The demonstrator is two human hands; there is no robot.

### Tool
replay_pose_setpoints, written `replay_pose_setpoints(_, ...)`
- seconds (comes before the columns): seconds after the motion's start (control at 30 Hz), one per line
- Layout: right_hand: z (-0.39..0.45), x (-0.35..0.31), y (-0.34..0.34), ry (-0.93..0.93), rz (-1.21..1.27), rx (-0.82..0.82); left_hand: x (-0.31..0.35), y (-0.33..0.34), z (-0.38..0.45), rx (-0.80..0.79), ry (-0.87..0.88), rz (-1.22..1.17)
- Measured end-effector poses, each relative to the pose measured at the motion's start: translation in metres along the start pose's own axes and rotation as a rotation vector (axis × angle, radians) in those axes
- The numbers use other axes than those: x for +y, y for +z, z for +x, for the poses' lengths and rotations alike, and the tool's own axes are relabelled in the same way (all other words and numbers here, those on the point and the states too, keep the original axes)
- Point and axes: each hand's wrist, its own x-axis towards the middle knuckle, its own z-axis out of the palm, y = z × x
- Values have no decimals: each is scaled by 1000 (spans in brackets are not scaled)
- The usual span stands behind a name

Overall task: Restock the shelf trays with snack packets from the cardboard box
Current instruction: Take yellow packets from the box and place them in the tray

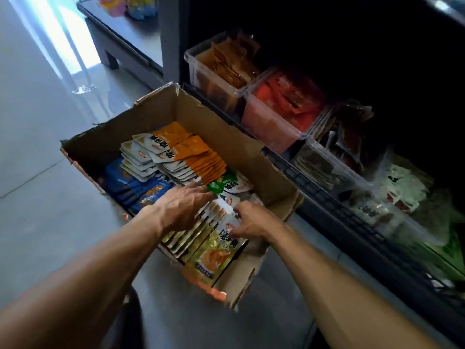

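Observation:
An open cardboard box (226, 137) stands on the floor in front of a dark shelf. It holds rows of snack packets: orange-and-white ones (191, 157), blue ones (125, 182) and yellow-green ones (214, 253) nearest me. My left hand (183, 205) reaches into the box with fingers stretched over the far end of the yellow-green row. My right hand (251, 220) grips the near end of that row, fingers curled over the packet tops. Clear plastic trays line the shelf: one with brown packets (214, 71), one with red packets (271, 122), and further ones to the right.
The shelf's dark front rail (327, 197) runs diagonally right beside the box. Grey tiled floor (37, 147) spreads to the left. A low grey bench (120, 39) with colourful bags stands at the back. The upper shelf interior is in shadow.

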Motion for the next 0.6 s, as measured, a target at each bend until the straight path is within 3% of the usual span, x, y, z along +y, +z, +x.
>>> replay_pose_setpoints(0.2, 18, 13, 16, 33, 21, -35, -6, 18, 29, -173, 128, 126)
replay_pose_setpoints(0.37, 23, 8, 15, 2, 65, -104, -11, 10, 30, -10, 156, 99)
replay_pose_setpoints(0.6, 5, 8, 3, -70, 112, -39, -9, -8, 36, -42, 115, -72)
